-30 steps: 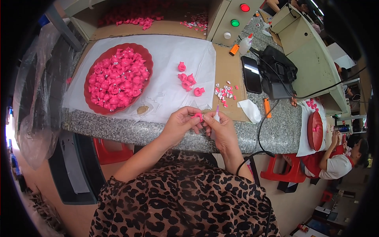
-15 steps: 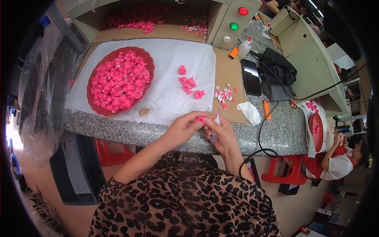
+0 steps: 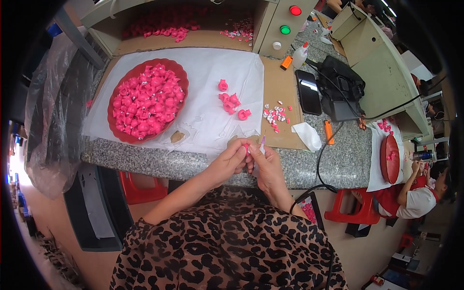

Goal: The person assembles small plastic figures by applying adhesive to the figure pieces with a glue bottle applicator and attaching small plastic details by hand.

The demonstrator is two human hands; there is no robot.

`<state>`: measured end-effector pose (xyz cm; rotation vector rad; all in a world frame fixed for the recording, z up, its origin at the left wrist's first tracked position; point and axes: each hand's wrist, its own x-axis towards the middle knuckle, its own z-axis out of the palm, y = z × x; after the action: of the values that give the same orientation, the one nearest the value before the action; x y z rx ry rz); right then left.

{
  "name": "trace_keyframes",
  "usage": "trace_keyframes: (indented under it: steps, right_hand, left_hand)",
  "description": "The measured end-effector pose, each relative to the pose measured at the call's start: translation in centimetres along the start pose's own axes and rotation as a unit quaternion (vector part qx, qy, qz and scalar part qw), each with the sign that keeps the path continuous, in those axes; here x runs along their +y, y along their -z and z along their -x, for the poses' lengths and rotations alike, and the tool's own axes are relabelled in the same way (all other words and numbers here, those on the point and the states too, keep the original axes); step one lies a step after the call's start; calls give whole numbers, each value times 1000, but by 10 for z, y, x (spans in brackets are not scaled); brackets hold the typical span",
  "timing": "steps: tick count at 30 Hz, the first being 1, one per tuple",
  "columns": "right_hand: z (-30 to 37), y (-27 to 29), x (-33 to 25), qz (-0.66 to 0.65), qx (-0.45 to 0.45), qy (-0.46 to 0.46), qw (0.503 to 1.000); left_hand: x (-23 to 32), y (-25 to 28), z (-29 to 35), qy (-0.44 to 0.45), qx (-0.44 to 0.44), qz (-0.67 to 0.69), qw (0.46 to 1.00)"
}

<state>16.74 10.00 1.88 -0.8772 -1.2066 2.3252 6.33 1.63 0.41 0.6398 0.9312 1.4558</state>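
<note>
My left hand [image 3: 227, 162] is closed in a pinch on a small pink plastic figure [image 3: 247, 148], most of which the fingers hide. Against it, the thumb and forefinger of my right hand [image 3: 269, 170] press from the other side. That same hand grips a small glue bottle with a purple tip [image 3: 262, 144]; its body is largely covered by the palm. Beyond my hands, several loose pink figures [image 3: 229, 102] lie on white paper [image 3: 205, 67]. Small white and pink pieces [image 3: 275, 115] are scattered on the cardboard [image 3: 285, 137] to the right.
A red scalloped bowl [image 3: 116, 129] heaped with pink figures stands at left. On the right are a phone [image 3: 309, 92], black bag [image 3: 338, 82], white bottle [image 3: 299, 55], orange lighter [image 3: 328, 131] and black cable [image 3: 318, 166]. A co-worker [image 3: 418, 200] sits at far right.
My hands have drawn closer together around the pink figure, the right fingers now pressing on it. The glue bottle has tilted and shifted slightly left, more hidden by the hand.
</note>
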Motion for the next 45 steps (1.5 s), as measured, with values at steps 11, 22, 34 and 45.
trace_keyframes:
  steps: [11,22,34,45]
  right_hand:
    - [-3,-1,4,-3,-10,34,999]
    - [0,-10,6,-20,38,22,999]
    - [-1,-8,10,-17,55,46,997]
    - [-2,-3,-3,-46,30,-37,998]
  left_hand:
    - [0,-4,-5,-25,22,-32,999]
    - [-1,-6,-2,-15,43,-20,999]
    - [0,-12,-5,-6,62,0,998]
    - [3,-1,5,-10,29,20,999]
